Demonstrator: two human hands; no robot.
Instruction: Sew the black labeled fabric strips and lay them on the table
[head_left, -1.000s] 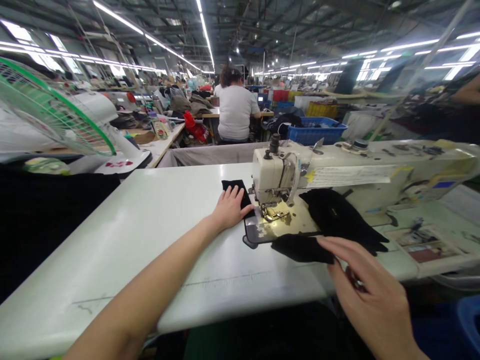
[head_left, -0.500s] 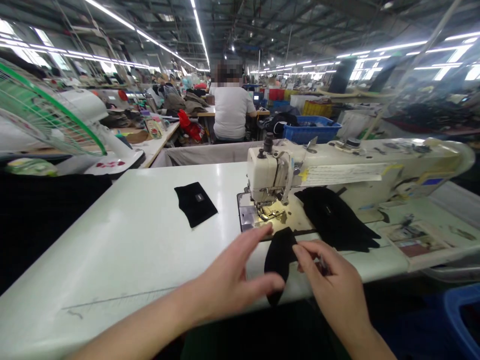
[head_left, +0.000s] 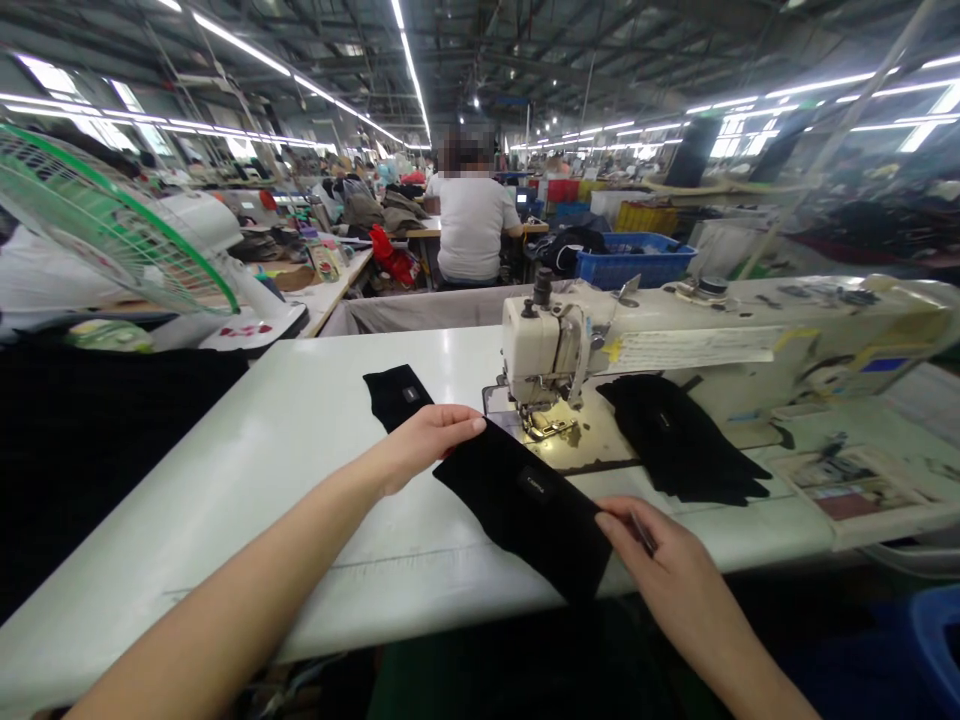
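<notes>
A black fabric piece (head_left: 525, 500) with a small dark label is stretched between my hands, above the front of the white sewing table (head_left: 300, 420). My left hand (head_left: 431, 440) pinches its upper left corner; my right hand (head_left: 660, 560) grips the right end. Something thin and dark, too small to name, shows between the right fingers. Just behind the fabric stands the sewing machine (head_left: 547, 350), its presser foot (head_left: 551, 428) over a metal plate. Another labelled black piece (head_left: 394, 393) lies to the left, partly behind my left hand. A stack of black pieces (head_left: 675, 435) rests under the machine arm.
A green and white fan (head_left: 127, 220) stands at the left. Ahead, a person in a white shirt (head_left: 476, 230) sits with their back to me, near a blue basket (head_left: 634, 260). A tray of small parts (head_left: 844, 480) is set into the table at right.
My left hand has closed on the fabric's corner and moved left and up. The piece, folded or edge-on before, is now spread flat with its label showing.
</notes>
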